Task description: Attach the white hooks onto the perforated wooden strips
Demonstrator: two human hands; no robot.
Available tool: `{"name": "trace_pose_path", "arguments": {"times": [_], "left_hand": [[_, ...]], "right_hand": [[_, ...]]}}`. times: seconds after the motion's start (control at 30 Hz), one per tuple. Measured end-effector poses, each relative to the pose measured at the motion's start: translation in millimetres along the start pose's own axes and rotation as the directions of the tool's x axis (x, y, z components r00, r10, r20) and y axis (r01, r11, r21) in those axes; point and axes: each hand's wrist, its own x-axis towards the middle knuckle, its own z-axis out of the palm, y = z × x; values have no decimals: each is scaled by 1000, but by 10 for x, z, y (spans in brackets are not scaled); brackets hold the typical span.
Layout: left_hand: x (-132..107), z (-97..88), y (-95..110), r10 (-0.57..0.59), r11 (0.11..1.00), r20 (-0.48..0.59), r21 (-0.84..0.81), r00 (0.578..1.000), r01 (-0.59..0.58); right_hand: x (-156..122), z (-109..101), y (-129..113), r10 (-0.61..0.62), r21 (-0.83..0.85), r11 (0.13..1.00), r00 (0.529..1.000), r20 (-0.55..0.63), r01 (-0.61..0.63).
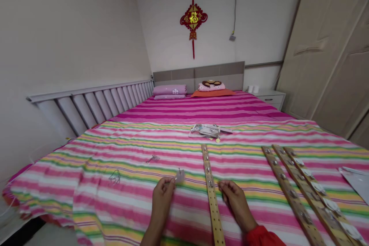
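My left hand (pixel 163 192) pinches a small clear plastic piece (pixel 180 177) with a thin dark bit sticking up from it. To its right a narrow wooden strip (pixel 215 213) with rows of holes lies lengthwise on the striped cover. Small shiny metal pieces (pixel 210 182) sit along the strip's far half. Just right of the strip is my right hand (pixel 234 200), its fingers curled together near the edge. Whether anything is between those fingertips is too small to tell. A small clear packet (pixel 152 158) lies beyond my left hand.
Several similar strips (pixel 288 188) with metal pieces lie to the right, white discs (pixel 318 188) along the outermost one. Clear plastic bags (pixel 206 130) lie farther back. At left, a thin tangled loop (pixel 114 177) rests on the striped cover (pixel 132 203). A white sheet (pixel 356 180) is far right.
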Motion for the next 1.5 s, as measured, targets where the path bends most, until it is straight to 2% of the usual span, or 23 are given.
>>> {"name": "trace_pose_path", "arguments": {"times": [0.1,0.17,0.23,0.37,0.47,0.67,0.8,1.0,1.07,1.17,1.23,1.27,1.3,1.37,1.43,1.5], "left_hand": [[-128,86,74,92,995,-16,43,996,-91],[-189,127,129,161,985,-10,67,987,-160],[-231,153,174,224,970,-2,95,975,-222],[-279,162,194,325,932,12,167,946,-322],[-305,143,160,386,896,41,221,922,-385],[-314,106,-1,520,791,106,314,848,-525],[-209,44,-135,522,778,107,346,846,-524],[100,-161,-310,365,860,43,366,930,-355],[171,-226,-331,337,865,37,383,941,-325],[166,-265,-237,355,860,20,385,935,-334],[84,-235,-73,315,891,110,308,943,-334],[25,-205,29,283,910,202,252,937,-329],[-40,-166,136,263,919,317,204,911,-336],[-170,-79,330,273,900,507,167,818,-403],[-284,4,462,282,855,632,176,722,-488],[-372,66,524,266,818,710,191,652,-542]], "right_hand": [[-149,151,-149,-95,-45,994,994,61,98],[-277,297,-244,-94,-75,992,986,140,105],[-392,445,-314,-24,-77,996,981,193,40],[-513,644,-378,161,-41,987,963,218,-156],[-525,709,-390,164,-3,986,962,218,-167],[-528,771,-415,224,85,964,940,258,-253],[-525,748,-456,239,120,949,913,330,-291],[-474,585,-489,235,-59,971,898,371,-230],[-445,493,-508,216,-135,975,887,407,-175],[-408,347,-558,174,-253,967,834,523,-42],[-403,268,-597,176,-326,944,775,608,42],[-409,239,-617,185,-359,930,746,639,78],[-419,217,-637,198,-394,912,720,665,114],[-449,192,-680,223,-462,866,679,700,191],[-479,178,-727,237,-504,823,649,723,261],[-501,159,-771,226,-514,799,636,737,312]]}}
